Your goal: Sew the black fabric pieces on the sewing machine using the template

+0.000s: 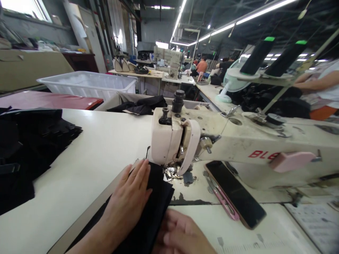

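Observation:
A piece of black fabric (159, 197), in layers, lies on the table in front of the sewing machine (169, 137). Its far end reaches beside the presser foot (172, 173). My left hand (129, 197) rests flat on top of the fabric, fingers stretched toward the machine head. At the fabric's right edge my right hand (182, 233) has its fingers curled round the border, thumb on the near side; the fingertips are partly hidden. A pale strip (87, 215) runs along the left side of the fabric, partly under my left forearm.
Stacked black pieces (34, 141) lie on the left. A phone (235, 194) and pink thread snips (225, 203) sit right of the needle area. Behind stand a white plastic bin (87, 81), black thread cones (258, 56) and a fan (230, 81). A co-worker's arm (317, 83) is at far right.

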### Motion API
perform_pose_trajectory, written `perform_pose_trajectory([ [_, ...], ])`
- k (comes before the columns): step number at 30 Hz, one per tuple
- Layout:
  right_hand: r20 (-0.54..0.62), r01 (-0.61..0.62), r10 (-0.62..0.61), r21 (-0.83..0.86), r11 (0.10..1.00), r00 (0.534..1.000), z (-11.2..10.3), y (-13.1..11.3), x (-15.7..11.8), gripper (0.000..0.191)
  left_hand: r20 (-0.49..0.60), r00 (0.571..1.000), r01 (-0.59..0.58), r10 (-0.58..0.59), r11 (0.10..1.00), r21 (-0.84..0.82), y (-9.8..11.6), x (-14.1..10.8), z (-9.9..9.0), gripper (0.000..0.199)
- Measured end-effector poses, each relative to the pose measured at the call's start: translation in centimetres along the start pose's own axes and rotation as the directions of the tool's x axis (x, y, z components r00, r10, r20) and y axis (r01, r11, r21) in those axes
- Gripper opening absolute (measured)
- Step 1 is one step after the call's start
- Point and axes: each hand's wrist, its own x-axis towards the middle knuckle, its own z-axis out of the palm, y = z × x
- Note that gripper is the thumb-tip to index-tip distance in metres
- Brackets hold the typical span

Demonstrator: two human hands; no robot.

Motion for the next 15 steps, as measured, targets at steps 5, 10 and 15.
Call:
perform_pose_trajectory([
  [5,-0.159,0.111,-0.112,-0.010,0.994,0.981,0.0,-2.5,0.9,0.041,0.034,0.982,-0.146,0.188,0.853,-0.501,-1.1,0.4,-0.6,0.043],
  [10,-0.189,0.112,-0.130,-0.103,0.988,0.973,-0.3,-2.8,1.4,0.034,0.151,0.983,0.037,0.102,0.699,-0.714,-1.0,2.8,-1.6,0.034],
  [15,-0.247,0.105,-0.144,-0.166,0.981,0.958,-0.5,-2.6,2.1,0.038,0.210,0.978,0.182,-0.016,0.565,-0.805,-0.1,4.9,-1.1,0.027],
])
